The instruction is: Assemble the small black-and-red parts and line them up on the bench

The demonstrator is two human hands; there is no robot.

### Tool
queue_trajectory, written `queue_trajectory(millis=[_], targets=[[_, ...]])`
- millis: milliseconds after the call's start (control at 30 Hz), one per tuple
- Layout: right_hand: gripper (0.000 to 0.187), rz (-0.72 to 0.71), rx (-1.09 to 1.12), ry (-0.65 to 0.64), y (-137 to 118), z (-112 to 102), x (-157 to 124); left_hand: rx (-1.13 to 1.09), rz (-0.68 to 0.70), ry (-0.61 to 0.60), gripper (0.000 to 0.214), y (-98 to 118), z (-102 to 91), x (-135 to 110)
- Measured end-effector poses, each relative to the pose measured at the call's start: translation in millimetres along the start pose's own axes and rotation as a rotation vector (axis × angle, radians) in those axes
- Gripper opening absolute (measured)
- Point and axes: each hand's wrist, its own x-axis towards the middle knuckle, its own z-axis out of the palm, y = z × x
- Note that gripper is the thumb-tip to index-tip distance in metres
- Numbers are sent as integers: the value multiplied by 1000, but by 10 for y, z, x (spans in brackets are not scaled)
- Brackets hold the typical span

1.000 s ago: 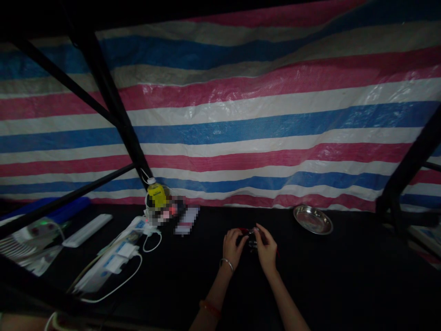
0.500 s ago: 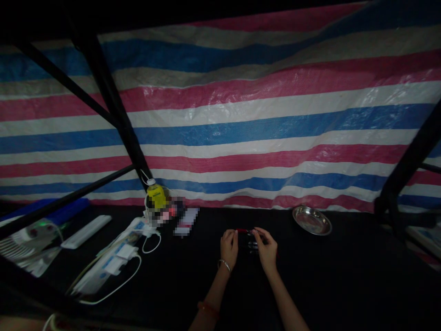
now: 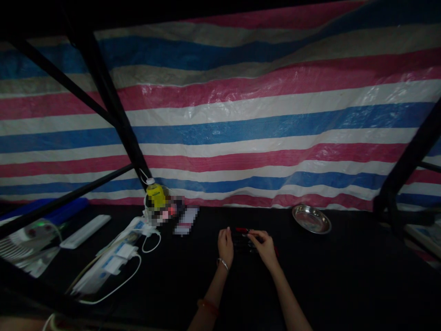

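Note:
Near the middle of the dark table, a slim red-and-black pen (image 3: 241, 229) lies crosswise between my hands. My left hand (image 3: 226, 247), with a silver bangle at the wrist, is by its left end, fingers drawn together; what they hold, if anything, is too dark to make out. Thumb and fingers of my right hand (image 3: 266, 248) pinch at the pen's right end. Below it, several dark slim pens (image 3: 244, 244) lie side by side, partly covered by the right hand. A small red end (image 3: 276, 251) shows just past that hand.
A shiny round metal dish (image 3: 312, 219) stands at back right. To the left are a blurred-out phone-like item (image 3: 186, 220), a yellow bottle (image 3: 156, 195), a white power strip (image 3: 106, 262) with cables, and a white fan (image 3: 24, 246). Black frame bars (image 3: 113, 105) rise in front of a striped sheet (image 3: 255, 124).
The red pen has come down level with the others, slightly left. My right hand has shifted a little left and lower, and my left hand has moved slightly left.

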Motion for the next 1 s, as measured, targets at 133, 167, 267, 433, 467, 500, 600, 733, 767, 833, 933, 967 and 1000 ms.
queue_trajectory(millis=[133,167,267,433,467,500,600,733,767,833,933,967,1000], targets=[[29,-46,-47,4,18,-35,7,35,2,15,48,-53,21,-1],[29,-47,-55,11,26,-44,10,41,5,17,47,-59,23,-4],[30,-28,-71,30,56,-69,20,48,1,6,45,-60,21,-10],[30,-25,-81,19,98,-116,39,29,-29,-12,38,-38,12,-14],[30,-24,-82,20,104,-125,42,26,-33,-12,36,-36,13,-15],[30,-21,-84,22,110,-132,44,26,-37,-12,34,-34,13,-15],[28,1,-96,34,134,-149,52,34,-48,4,27,-38,16,-17],[25,33,-136,60,180,-160,61,31,-46,5,20,-51,17,-22],[25,33,-146,65,190,-162,62,35,-40,-3,19,-54,17,-22],[24,22,-162,66,208,-165,62,47,-30,-20,18,-59,18,-23],[24,7,-174,60,231,-168,59,65,-22,-30,18,-67,23,-23],[24,11,-181,54,239,-169,58,72,-21,-29,18,-71,26,-22],[24,18,-190,46,248,-169,58,79,-19,-30,18,-76,28,-22]])
